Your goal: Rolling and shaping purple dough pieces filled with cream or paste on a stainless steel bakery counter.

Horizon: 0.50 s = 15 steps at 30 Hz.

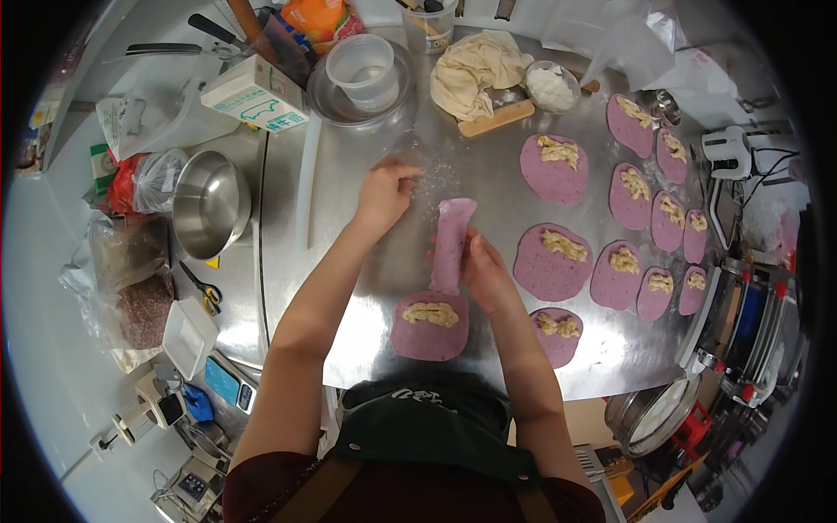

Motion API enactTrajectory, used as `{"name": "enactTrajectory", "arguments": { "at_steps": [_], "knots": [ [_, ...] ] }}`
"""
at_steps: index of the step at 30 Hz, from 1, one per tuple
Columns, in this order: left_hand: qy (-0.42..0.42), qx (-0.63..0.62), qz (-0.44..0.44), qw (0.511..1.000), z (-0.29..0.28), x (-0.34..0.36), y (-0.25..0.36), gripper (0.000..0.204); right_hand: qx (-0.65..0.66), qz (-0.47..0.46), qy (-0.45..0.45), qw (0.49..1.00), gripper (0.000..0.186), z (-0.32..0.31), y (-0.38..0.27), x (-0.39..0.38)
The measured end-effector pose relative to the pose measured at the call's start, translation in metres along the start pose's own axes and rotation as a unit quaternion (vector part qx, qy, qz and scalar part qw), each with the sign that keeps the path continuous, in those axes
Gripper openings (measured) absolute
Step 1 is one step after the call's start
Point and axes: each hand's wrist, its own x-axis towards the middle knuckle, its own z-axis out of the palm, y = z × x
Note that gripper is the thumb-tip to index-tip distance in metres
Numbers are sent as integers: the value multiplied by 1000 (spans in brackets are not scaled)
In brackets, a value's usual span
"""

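A long rolled piece of purple dough lies in front of me on the steel table. My right hand is closed around its right side, with fingertips showing past its left edge. Up and to the left, my left hand reaches over the tabletop beside a dusting of white flour. Its index finger is stretched out, and I see nothing in it. Just below the roll, touching or nearly so, is a flat purple dough piece topped with a pale lumpy filling.
Several filled dough pieces cover the right side. At the back are a cloth, a wooden-handled scraper, a bowl of white powder and a plastic tub. Leftward are a white rod, steel bowl and scissors.
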Motion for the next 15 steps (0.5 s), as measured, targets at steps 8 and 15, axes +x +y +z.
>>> {"name": "enactTrajectory", "arguments": {
  "at_steps": [8,15],
  "knots": [
    [109,-183,71,974,37,-45,13,18,156,-33,-4,987,76,4,-7,15],
    [47,-132,-143,980,43,-97,27,28,244,-84,13,966,74,5,-13,22]
  ]
}}
